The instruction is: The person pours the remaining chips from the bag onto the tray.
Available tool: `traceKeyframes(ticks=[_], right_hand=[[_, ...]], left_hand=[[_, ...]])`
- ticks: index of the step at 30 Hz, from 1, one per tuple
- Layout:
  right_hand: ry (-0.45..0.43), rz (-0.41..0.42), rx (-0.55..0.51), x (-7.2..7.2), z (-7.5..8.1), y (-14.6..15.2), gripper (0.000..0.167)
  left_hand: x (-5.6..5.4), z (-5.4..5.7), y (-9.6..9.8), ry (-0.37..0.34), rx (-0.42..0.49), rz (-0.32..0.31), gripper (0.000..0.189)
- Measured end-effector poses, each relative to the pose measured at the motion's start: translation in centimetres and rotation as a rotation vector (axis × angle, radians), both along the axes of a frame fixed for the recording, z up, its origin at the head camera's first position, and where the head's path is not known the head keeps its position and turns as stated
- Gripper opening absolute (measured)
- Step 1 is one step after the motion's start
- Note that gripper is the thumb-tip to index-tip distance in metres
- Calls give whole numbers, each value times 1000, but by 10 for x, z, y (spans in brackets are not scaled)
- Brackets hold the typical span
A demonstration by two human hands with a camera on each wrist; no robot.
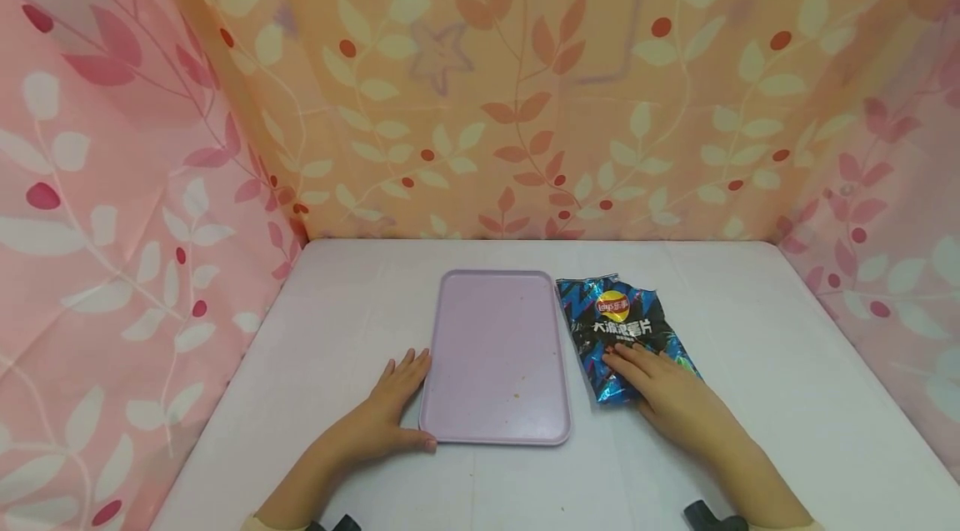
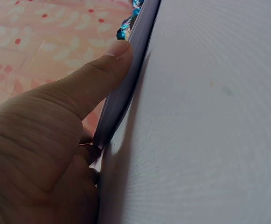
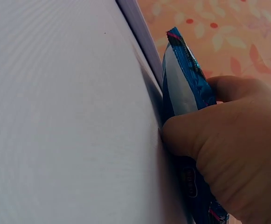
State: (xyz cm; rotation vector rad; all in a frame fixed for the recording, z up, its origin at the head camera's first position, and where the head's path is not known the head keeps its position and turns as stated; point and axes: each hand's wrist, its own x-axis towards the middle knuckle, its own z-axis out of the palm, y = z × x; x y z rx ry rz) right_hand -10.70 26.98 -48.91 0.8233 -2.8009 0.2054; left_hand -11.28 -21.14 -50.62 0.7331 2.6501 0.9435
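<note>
A pale purple rectangular tray [image 1: 495,356] lies flat on the white-covered table, with a few small crumbs on it. My left hand [image 1: 390,418] rests at its near left corner, fingers stretched along the left side and thumb at the front rim. In the left wrist view the thumb [image 2: 102,70] touches the tray's edge [image 2: 121,93]. Just right of the tray lies a blue and black Lay's chip bag [image 1: 600,318]. My right hand [image 1: 675,398] grips its lower right part, fingers over the top. In the right wrist view the thumb [image 3: 186,135] presses the near side of the bag [image 3: 179,88].
The table [image 1: 360,298] has a white cloth and ends at a patterned orange curtain [image 1: 525,97] behind. Pink leafy curtains [image 1: 112,222] hang along both sides. Dark straps [image 1: 712,517] show at the wrists.
</note>
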Motion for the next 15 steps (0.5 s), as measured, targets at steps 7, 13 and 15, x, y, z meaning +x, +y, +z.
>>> traceKeyframes(ticks=[7, 13, 15], right_hand=[[86, 8, -8, -5, -2, 2, 70], [102, -3, -4, -6, -1, 3, 66], [116, -17, -11, -5, -1, 3, 66]], left_hand=[[0, -1, -1, 4, 5, 6, 129], [0, 0, 0, -2, -4, 2, 129], [0, 0, 0, -5, -4, 2, 129]])
